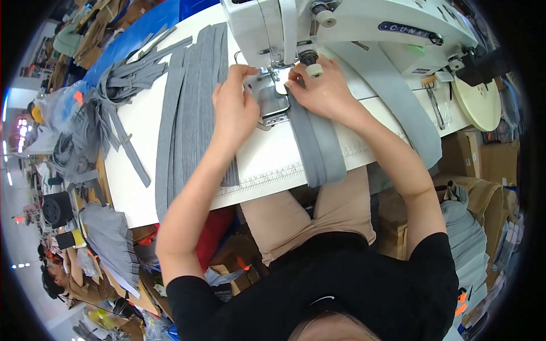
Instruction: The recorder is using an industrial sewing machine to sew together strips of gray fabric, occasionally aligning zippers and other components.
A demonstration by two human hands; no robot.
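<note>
Strip of grey fabric (307, 142) at centre of frame, running from the sewing machine (358, 23) down over the front edge of the bench (261, 150). Right hand (320, 91) at its upper end, fingertips drawn together; impossible to tell whether pinching. Left hand (234, 111), upper centre, loosely parted, nothing visible in it. Best guided flat, edges level, without tugging, fingertips clear of moving parts.
</note>
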